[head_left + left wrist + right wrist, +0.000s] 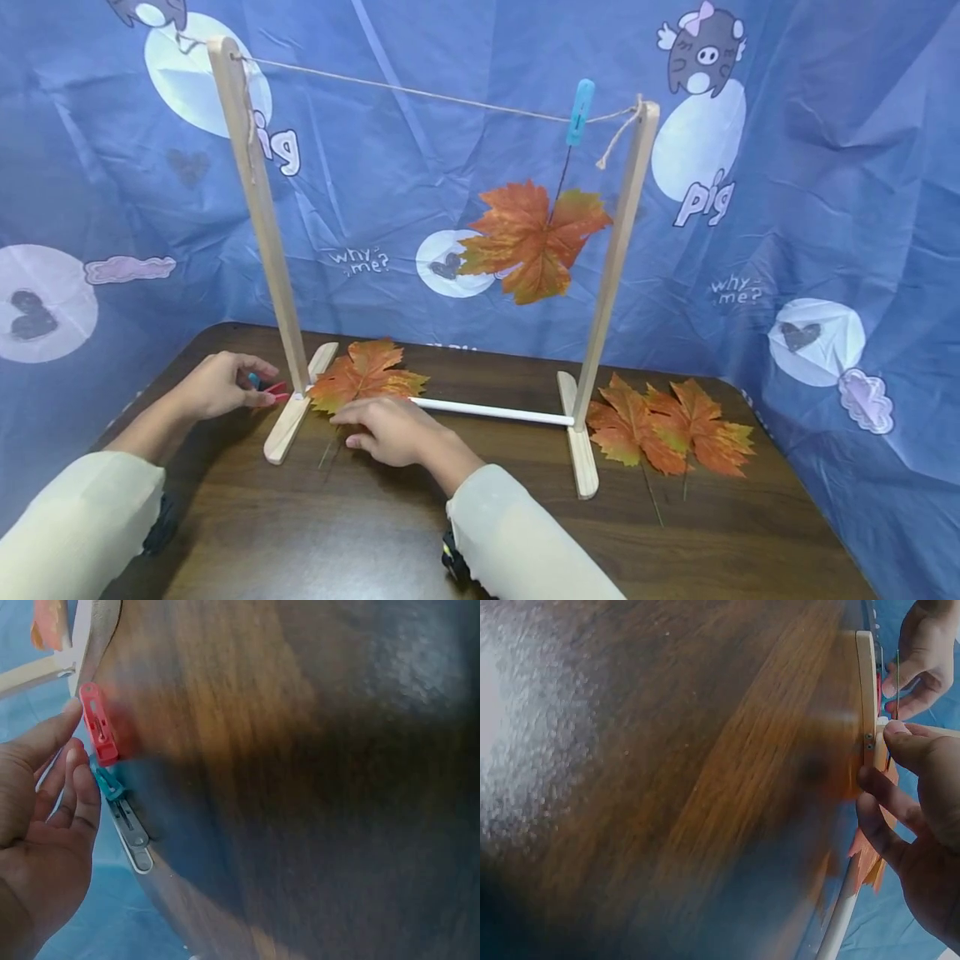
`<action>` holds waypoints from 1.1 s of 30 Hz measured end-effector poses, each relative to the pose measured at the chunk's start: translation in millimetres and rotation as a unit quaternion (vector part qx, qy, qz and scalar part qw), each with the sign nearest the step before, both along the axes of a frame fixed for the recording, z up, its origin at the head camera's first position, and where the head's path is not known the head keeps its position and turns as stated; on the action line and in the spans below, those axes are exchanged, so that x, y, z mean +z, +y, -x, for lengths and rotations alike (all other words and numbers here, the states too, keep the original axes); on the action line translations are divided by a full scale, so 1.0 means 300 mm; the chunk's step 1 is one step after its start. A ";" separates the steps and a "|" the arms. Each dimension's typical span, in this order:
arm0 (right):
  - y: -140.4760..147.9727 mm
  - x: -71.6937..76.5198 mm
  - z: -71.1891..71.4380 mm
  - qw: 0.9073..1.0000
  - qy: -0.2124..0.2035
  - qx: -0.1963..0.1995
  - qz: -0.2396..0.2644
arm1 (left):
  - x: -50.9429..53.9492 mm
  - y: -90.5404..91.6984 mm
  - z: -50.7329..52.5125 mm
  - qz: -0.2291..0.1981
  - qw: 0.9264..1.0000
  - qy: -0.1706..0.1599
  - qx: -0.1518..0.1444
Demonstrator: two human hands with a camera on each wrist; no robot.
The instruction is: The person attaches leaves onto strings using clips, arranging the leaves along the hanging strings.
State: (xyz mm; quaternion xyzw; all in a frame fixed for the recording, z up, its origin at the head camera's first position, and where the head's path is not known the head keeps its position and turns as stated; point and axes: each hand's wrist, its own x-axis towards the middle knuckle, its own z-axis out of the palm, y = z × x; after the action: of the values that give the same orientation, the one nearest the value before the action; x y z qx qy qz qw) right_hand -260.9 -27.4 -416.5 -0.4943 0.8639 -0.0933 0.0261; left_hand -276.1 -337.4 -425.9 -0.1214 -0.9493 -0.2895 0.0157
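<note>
Left hand: your left hand is reaching in just outside the wooden frame, beside its left foot; the fingers are curving with a narrow gap at the red clothespin, and you cannot tell whether they are gripping it.
Other clothespins: a teal clothespin and a gray clothespin are lying near the red one, outside the frame's left foot.
Right hand: your right hand is hovering over the near edge of a maple leaf, inside the frame's left post; thumb and fingers are standing apart near the stem.
Leaf by your right hand: it is lying at the frame's left foot, partly covering the left end of the white bar.
Hanging leaf: an orange leaf is dangling by its stem from a blue clothespin, which is clipping it to the string near the frame's right post.
Leaf pair: two leaves are overlapping outside the frame's right post.
Support: the dark worktop is carrying the frame; a blue printed cloth is hanging behind it.
</note>
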 end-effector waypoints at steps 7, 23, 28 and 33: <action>-0.024 -0.005 -0.007 1.000 -0.010 0.002 0.001 | -0.022 -0.006 0.005 0.016 1.000 0.004 -0.005; -0.045 -0.010 -0.010 0.999 0.001 0.035 0.000 | -0.051 0.003 0.015 0.023 0.999 0.031 -0.009; -0.033 -0.009 -0.009 0.999 0.002 0.032 0.003 | -0.049 0.010 0.018 0.026 0.999 0.025 -0.012; -0.021 -0.004 -0.003 0.999 -0.010 0.026 0.016 | -0.046 0.016 0.019 0.029 0.999 0.024 -0.013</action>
State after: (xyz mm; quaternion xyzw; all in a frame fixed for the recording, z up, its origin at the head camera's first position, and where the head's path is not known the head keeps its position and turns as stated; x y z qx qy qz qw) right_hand -260.0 -33.6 -417.7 -0.5164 0.8485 -0.1118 0.0292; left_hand -281.9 -332.7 -439.6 -0.1409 -0.9551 -0.2589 0.0312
